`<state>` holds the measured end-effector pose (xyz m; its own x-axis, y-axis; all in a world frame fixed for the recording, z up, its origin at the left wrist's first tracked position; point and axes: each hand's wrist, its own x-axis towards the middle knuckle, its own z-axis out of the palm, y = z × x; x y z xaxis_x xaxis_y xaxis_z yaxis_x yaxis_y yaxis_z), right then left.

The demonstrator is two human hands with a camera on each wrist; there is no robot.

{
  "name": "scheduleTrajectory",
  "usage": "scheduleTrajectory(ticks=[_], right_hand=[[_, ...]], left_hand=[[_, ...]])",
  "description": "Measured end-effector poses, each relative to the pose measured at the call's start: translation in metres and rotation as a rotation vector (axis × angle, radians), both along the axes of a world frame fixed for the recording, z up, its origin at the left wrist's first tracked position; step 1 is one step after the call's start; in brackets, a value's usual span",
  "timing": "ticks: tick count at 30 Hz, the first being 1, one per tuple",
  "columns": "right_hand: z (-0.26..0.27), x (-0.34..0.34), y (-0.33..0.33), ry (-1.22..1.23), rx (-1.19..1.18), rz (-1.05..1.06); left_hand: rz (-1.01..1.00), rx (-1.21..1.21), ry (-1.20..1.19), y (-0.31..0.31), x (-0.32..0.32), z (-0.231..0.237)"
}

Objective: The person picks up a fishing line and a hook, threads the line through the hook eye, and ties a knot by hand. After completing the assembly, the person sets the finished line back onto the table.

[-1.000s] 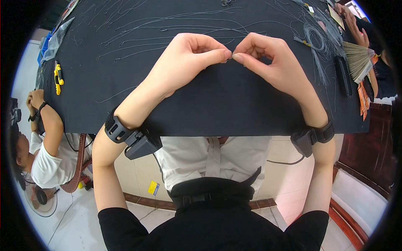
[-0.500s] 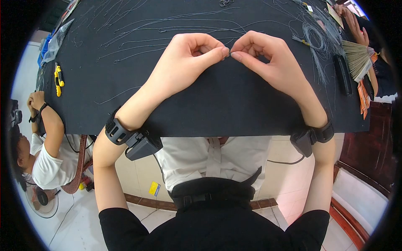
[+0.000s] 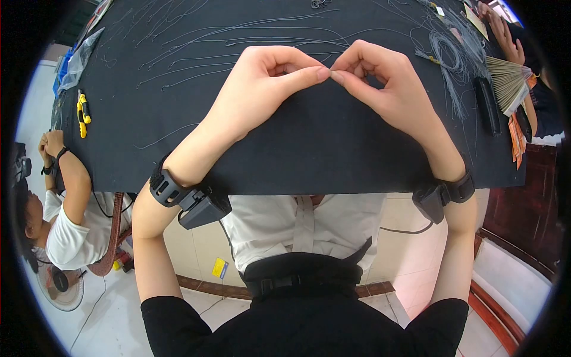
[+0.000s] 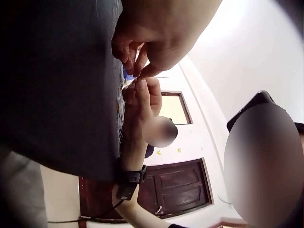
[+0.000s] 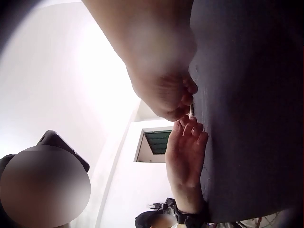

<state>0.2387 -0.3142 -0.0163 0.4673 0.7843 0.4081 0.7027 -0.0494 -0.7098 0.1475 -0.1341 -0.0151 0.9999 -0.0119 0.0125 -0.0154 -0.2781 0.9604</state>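
In the head view my left hand (image 3: 253,89) and right hand (image 3: 392,89) meet fingertip to fingertip above the black table (image 3: 297,149). Each pinches with thumb and forefinger at a thin cord, almost wholly hidden by the fingers. A pale bit (image 5: 191,112) of it shows between the fingertips in the right wrist view. Beyond the hands lie several thin grey cords (image 3: 202,62), some with small loops at their left ends.
A coil of grey cord (image 3: 446,53) lies at the back right, near a fan of card strips (image 3: 510,86) and a black case (image 3: 488,107). Yellow-handled cutters (image 3: 82,113) lie at left. Another person (image 3: 71,226) sits on the left side.
The fingertips parted slightly half a second ago and now meet again. My right hand has risen a little, and the left fingertips have shifted slightly right.
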Motion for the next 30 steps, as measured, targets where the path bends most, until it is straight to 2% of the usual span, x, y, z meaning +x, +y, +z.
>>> scheduleTrajectory(ticks=[2,5,8,12,14,19,22,23,26,29,30], right_hand=[[0.000,0.000,0.001,-0.015,0.005,0.003],[0.001,-0.001,-0.002,0.145,-0.057,0.015],[0.004,-0.001,-0.005,0.568,-0.059,0.113],[0.002,-0.004,-0.002,0.829,-0.087,0.310],[0.008,-0.010,0.002,0.958,-0.063,0.441],[0.000,-0.022,0.011,1.082,-0.139,0.640],[0.000,-0.022,0.013,1.123,-0.226,0.629],[0.005,-0.024,0.014,1.102,-0.200,0.632],[-0.004,-0.021,0.014,1.153,-0.200,0.588],[-0.003,-0.018,0.014,1.067,-0.214,0.508],[-0.001,-0.018,0.014,1.065,-0.214,0.510]], left_hand=[[0.004,-0.004,-0.002,0.001,0.000,-0.002],[0.020,-0.008,-0.042,0.000,0.000,0.000],[0.016,-0.054,-0.104,-0.001,0.000,0.000],[-0.077,-0.164,-0.220,-0.003,-0.002,0.003],[-0.167,-0.050,-0.385,-0.004,-0.002,0.002],[-0.167,-0.183,-0.466,-0.017,-0.005,0.002],[-0.169,-0.383,-0.329,-0.020,-0.010,0.010],[-0.187,-0.341,-0.268,-0.017,-0.011,0.015],[-0.131,-0.437,-0.222,-0.015,-0.009,0.012],[-0.143,-0.618,-0.063,-0.018,-0.011,0.017],[-0.143,-0.605,-0.053,-0.017,-0.011,0.017]])
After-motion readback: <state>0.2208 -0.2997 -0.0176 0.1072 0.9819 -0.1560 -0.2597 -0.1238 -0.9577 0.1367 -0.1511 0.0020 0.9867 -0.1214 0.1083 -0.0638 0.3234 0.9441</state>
